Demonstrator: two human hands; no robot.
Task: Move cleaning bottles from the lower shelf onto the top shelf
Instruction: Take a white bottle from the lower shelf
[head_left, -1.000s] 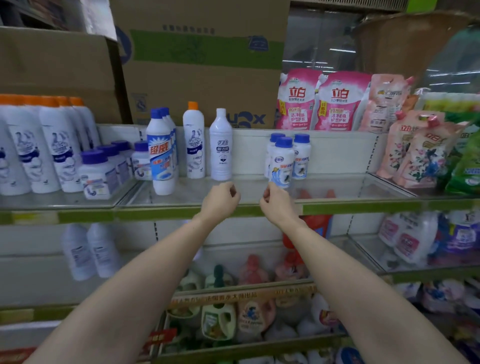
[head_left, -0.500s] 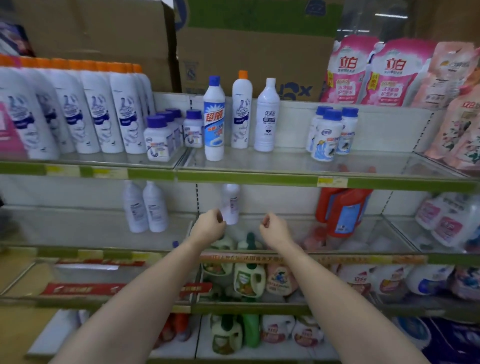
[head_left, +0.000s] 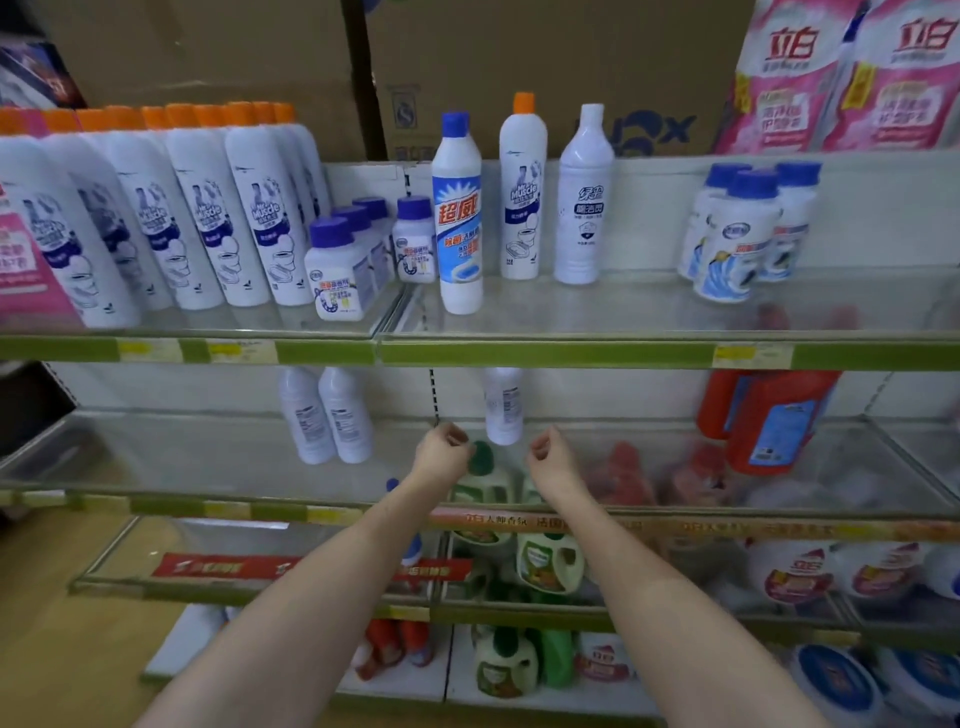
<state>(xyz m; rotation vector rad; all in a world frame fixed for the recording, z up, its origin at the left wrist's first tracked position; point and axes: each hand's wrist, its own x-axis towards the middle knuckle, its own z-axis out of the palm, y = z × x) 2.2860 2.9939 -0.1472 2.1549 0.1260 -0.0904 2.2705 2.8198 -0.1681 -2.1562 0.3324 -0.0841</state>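
Two bare forearms are extended toward the lower shelf (head_left: 218, 457), a glass shelf with a green front rail. The left hand (head_left: 441, 454) and the right hand (head_left: 550, 460) are held side by side, near each other but apart, just above the front part of that shelf. The fingers of both hands are loosely curled and nothing is grasped by either.

A single white cleaning bottle (head_left: 503, 405) stands upright on the lower shelf just behind and between the two hands; it is not touched. Its top is hidden by the shelf rail above. A pair of white bottles (head_left: 327, 415) of the same kind stands upright further left on the same shelf, side by side and touching or nearly so. Red jugs (head_left: 769, 415) are located at the right end of this shelf.

On the top shelf (head_left: 571, 356), three tall bottles stand near the centre: a blue-capped bottle (head_left: 458, 218) at the front, an orange-capped Mr Muscle bottle (head_left: 521, 192) behind it to the right, and a white-capped bottle (head_left: 584, 197) beside that. A row of orange-capped Mr Muscle bottles (head_left: 208, 218) fills the left section, with short purple-lidded jars (head_left: 343, 270) just beside them. A cluster of blue-lidded jars (head_left: 743, 234) stands well apart to the right. Pink refill pouches (head_left: 841, 73) and cardboard boxes (head_left: 208, 47) are seen above.
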